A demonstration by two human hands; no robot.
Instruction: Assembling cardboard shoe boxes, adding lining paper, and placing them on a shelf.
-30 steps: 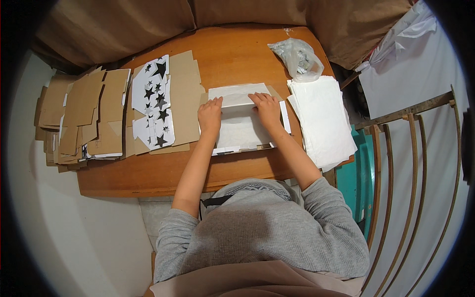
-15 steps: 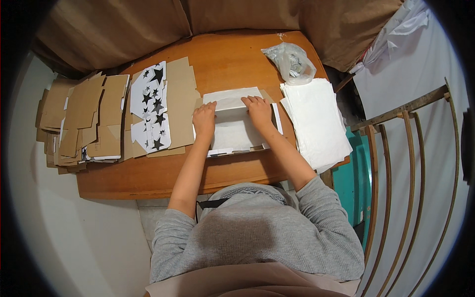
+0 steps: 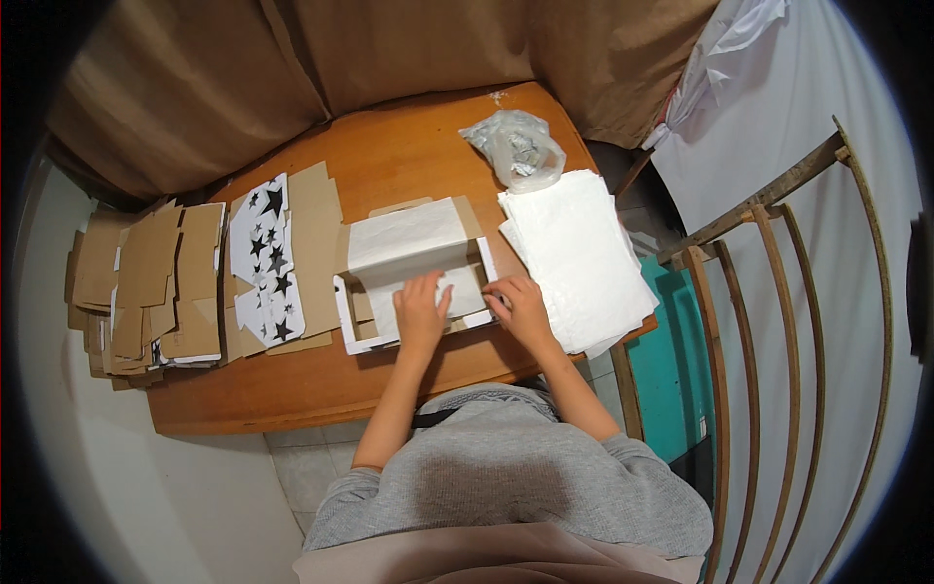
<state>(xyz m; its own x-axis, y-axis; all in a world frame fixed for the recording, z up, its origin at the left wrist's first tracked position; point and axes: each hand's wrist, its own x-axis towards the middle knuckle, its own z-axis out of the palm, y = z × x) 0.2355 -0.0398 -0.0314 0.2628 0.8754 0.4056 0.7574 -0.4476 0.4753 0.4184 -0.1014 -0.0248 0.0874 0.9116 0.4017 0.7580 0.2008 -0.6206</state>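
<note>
An open cardboard box (image 3: 362,343) with white outer walls sits before me, its brown flap raised at the far side. A white sheet of paper (image 3: 404,234) lines it, running from the flap down onto the floor of the box. My left hand (image 3: 421,310) is over the box, fingers stretched toward the paper and thumb apart. At the box's right wall is my right hand (image 3: 523,311), its fingers bent and parted from the thumb; nothing shows held in it.
A stack of white paper sheets (image 3: 584,263) lies right of the box, with a clear plastic bag (image 3: 525,151) beyond it. Flat star-printed cardboard (image 3: 272,258) and piled brown cardboard pieces (image 3: 146,292) cover the table's left. A wooden rack (image 3: 759,282) stands at the right.
Both hands have left the far edge of the paper and come nearer to me, the left inside the box, the right at its right wall. The view has shifted.
</note>
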